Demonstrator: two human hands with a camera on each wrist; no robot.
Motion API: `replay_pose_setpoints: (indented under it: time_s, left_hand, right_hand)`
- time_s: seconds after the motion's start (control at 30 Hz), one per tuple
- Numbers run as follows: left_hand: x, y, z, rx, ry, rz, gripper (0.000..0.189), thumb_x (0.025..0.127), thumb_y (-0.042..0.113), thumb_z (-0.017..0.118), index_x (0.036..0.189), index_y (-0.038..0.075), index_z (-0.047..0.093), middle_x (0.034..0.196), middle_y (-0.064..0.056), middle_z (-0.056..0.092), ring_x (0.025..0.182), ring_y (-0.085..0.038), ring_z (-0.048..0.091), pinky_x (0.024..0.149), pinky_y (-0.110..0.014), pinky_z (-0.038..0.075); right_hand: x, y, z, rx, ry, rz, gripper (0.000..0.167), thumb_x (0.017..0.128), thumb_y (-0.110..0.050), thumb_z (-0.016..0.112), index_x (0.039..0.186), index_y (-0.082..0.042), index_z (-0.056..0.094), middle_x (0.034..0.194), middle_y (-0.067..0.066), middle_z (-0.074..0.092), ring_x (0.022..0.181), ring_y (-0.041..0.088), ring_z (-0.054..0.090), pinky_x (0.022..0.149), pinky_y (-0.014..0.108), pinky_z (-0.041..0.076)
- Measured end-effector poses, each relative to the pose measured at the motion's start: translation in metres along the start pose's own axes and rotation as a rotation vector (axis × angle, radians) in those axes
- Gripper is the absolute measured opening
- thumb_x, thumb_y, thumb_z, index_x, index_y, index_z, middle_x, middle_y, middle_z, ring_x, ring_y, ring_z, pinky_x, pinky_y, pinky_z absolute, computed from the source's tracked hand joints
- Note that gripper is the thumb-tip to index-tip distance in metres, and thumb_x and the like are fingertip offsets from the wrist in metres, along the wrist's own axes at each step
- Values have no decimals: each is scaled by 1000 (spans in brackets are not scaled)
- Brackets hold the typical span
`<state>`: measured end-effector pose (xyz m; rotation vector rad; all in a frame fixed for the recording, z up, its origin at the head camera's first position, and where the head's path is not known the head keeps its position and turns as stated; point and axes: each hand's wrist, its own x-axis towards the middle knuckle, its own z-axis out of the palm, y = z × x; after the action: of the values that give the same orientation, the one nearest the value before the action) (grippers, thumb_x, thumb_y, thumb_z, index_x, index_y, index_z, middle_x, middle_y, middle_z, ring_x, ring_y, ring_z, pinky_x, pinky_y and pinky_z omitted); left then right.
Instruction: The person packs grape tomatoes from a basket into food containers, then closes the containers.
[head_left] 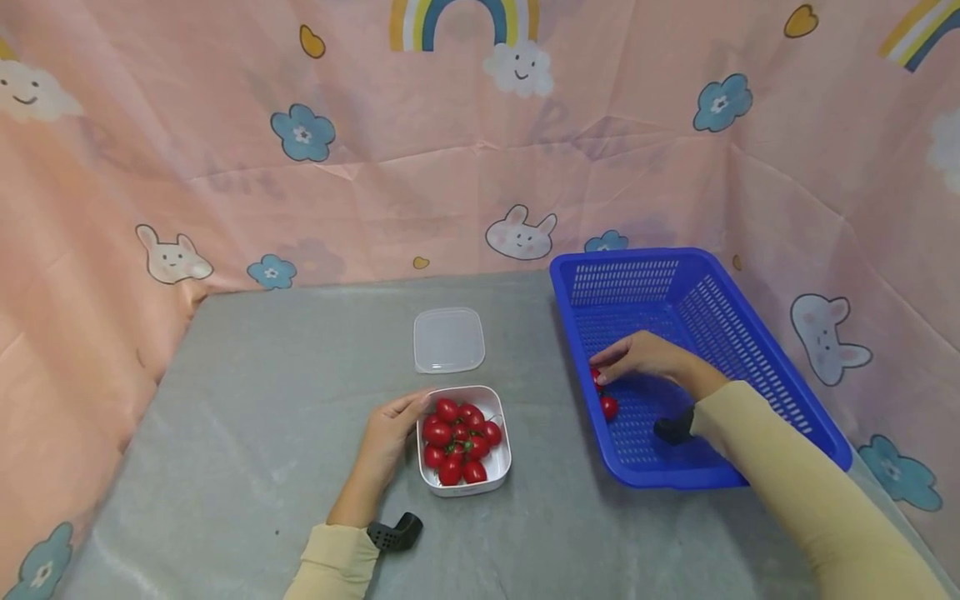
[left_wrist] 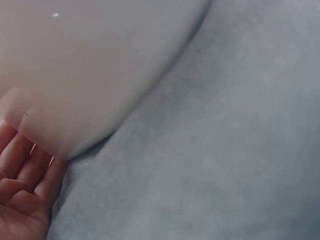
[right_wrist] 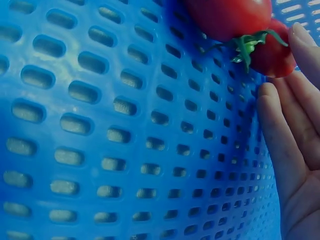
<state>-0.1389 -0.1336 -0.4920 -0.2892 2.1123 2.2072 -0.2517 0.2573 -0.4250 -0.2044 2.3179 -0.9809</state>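
Note:
At the middle of the table, a small white square container (head_left: 498, 479) holds a heap of red cherry tomatoes (head_left: 450, 433), some with green stems. My left hand (head_left: 390, 433) rests against its left side near the back corner, fingers along the outer wall (left_wrist: 100, 75). Inside the blue basket on the right, my right hand (head_left: 648, 358) reaches down by the left wall. Its thumb and fingertips pinch a cherry tomato (right_wrist: 275, 55), partly hidden by the fingers in the head view. Another cherry tomato (head_left: 609, 407) lies close by on the basket floor.
A translucent square lid (head_left: 449, 340) lies flat behind the container. The blue slotted basket (head_left: 630, 477) has raised walls around my right hand. Grey cloth covers the table (head_left: 247, 433), and a pink patterned curtain (head_left: 420, 192) hangs at the back and sides.

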Motion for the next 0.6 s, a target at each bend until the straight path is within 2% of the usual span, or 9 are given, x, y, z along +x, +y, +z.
replay_pose_setpoints:
  time_s: [0.2,0.37,0.47,0.6]
  left_hand:
    - [0,0,0,-3,4,-4,35,95,18,66,120,-6,68,117,-7,74,102,2,65,92,-19,51]
    - [0,1,0,0,6,-5,35,94,17,67,119,-7,68,114,-4,75,101,3,64,90,-18,51]
    - [0,0,0,-2,7,-6,35,94,18,67,119,-7,68,113,-3,76,100,3,64,90,-18,51]
    - [1,0,-1,-22,8,-13,34,94,16,66,119,-8,68,110,-1,76,100,2,65,89,-18,51]
  right_hand:
    - [2,2,1,-13,-4,-30,53,80,-32,83,123,-3,70,115,12,74,123,34,61,115,65,25]
    - [4,3,3,-20,-9,-47,53,78,-30,84,121,-3,71,112,10,75,114,27,64,114,62,31]
    - [4,3,4,-27,-10,-48,51,78,-30,84,119,-3,72,110,9,76,113,27,63,112,62,32]
    - [4,2,4,-47,-3,-37,48,79,-33,83,118,-6,73,114,10,75,123,35,58,113,66,28]
